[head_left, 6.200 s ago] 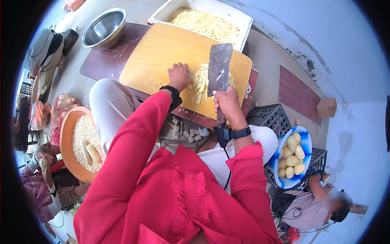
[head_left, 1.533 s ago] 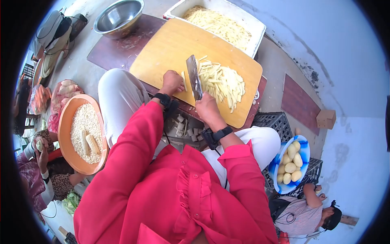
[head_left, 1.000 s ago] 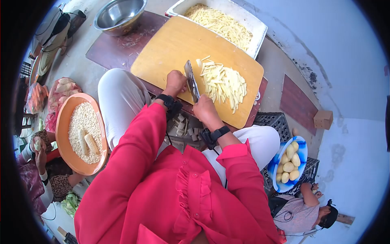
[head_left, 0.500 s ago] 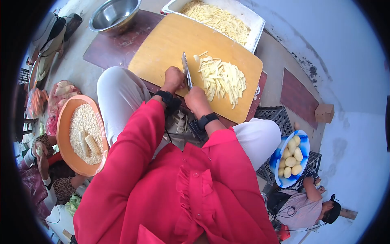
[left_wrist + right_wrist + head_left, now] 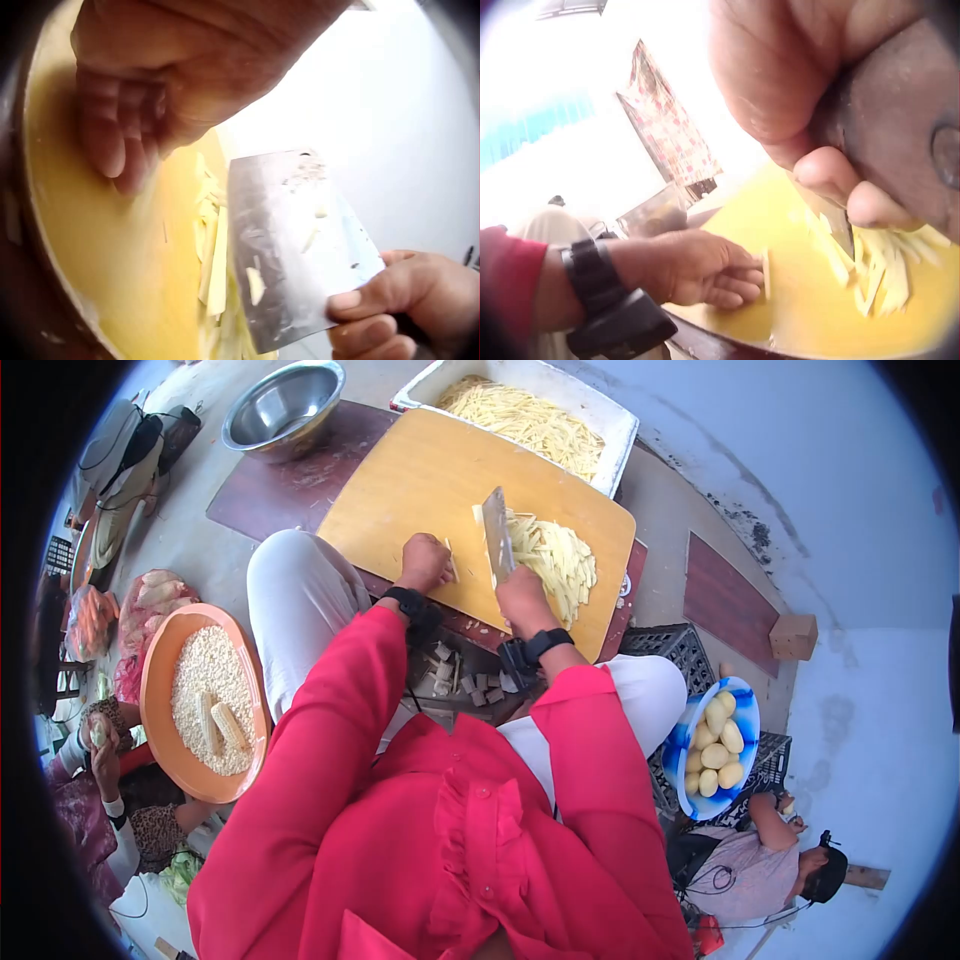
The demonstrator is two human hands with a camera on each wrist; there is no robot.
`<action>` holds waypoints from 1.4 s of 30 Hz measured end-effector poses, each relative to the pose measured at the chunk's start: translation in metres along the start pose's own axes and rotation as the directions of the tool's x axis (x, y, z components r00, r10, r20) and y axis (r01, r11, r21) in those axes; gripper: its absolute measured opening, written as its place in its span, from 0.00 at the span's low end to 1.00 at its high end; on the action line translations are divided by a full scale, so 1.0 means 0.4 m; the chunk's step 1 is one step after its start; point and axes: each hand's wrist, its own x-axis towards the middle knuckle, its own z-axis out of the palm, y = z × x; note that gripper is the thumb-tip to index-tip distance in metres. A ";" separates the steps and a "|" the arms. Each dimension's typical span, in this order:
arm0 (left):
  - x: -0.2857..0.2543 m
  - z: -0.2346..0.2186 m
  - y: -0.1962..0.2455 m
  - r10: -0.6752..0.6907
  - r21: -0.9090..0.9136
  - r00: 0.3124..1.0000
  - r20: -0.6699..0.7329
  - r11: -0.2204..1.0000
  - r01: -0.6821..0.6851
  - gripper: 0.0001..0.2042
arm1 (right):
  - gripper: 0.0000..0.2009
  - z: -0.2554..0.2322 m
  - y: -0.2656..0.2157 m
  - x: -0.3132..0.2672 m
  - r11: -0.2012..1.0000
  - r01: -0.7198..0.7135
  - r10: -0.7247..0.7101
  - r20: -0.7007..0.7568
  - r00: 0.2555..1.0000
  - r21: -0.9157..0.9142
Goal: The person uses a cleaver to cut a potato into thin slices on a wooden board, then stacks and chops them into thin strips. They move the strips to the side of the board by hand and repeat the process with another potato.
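Note:
My right hand (image 5: 524, 600) grips the handle of a cleaver (image 5: 497, 538), its broad blade tilted up at the left edge of a pile of cut potato strips (image 5: 560, 560). Bits of potato cling to the blade in the left wrist view. On the wooden cutting board (image 5: 400, 490), left of the cleaver, rests my left hand (image 5: 427, 563) with its fingers curled down. Its thumb and fingertips hold a thin potato piece (image 5: 766, 274) on edge, near the board's front rim. The blade stands apart from the left hand.
Behind the board is a white box (image 5: 618, 435) of cut strips; a steel bowl (image 5: 285, 405) stands at the back left. An orange basin (image 5: 157, 690) of corn kernels is at left, a blue-white basin (image 5: 750, 705) of peeled potatoes at right. Two people sit nearby.
The cleaver has moved right, from beside the left hand to the strips' edge, and its blade leans over more. Compared with several seconds ago, the strips lie farther right of the left hand.

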 end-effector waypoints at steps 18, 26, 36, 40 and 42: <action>0.033 0.407 0.192 0.364 0.617 0.577 0.731 0.009 -0.787 0.42 | 0.04 -0.443 0.067 -0.058 0.432 0.244 -0.015 -0.263 0.965 0.868; 0.080 0.386 0.138 0.388 0.557 0.531 0.754 0.051 -0.829 0.17 | 0.04 -0.484 0.080 -0.076 0.462 0.255 -0.032 -0.272 0.962 0.849; 0.015 0.298 0.283 0.399 0.352 0.587 0.704 0.522 -0.777 0.12 | 0.03 -0.474 0.088 -0.091 0.407 0.292 -0.073 -0.288 0.955 0.866; 0.018 0.283 0.321 0.346 0.361 0.619 0.705 0.576 -0.733 0.11 | 0.04 -0.470 0.094 -0.091 0.411 0.270 -0.071 -0.265 0.962 0.871; 0.023 0.281 0.317 0.365 0.317 0.640 0.676 0.640 -0.700 0.11 | 0.04 -0.470 0.092 -0.092 0.420 0.257 -0.059 -0.256 0.965 0.870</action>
